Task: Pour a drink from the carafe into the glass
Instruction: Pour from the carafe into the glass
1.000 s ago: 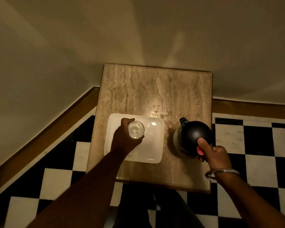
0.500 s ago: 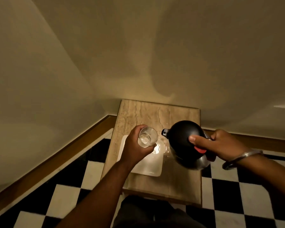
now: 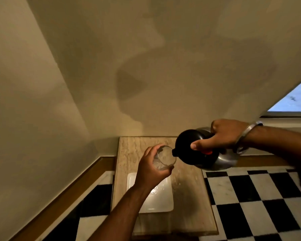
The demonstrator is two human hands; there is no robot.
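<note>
My left hand [image 3: 150, 168] grips a clear glass [image 3: 164, 158], held up in the air above the table and tilted toward the right. My right hand [image 3: 222, 136] holds a black-topped, steel-bodied carafe [image 3: 191, 150] by its handle, thumb near its red lever. The carafe is tipped to the left, and its spout touches or sits just at the glass's rim. Whether liquid is flowing is too dim to tell.
Below the hands is a small marble-topped table [image 3: 189, 206] with a white rectangular tray [image 3: 156, 204] on it, pushed against a beige wall. Black-and-white checkered floor [image 3: 259, 202] lies to the right and left. A bright window [image 3: 295, 100] is at the far right.
Both hands lifted their objects off the table: the glass left the tray and tilted, and the carafe rose and tipped left until its spout met the glass. The view also swung upward.
</note>
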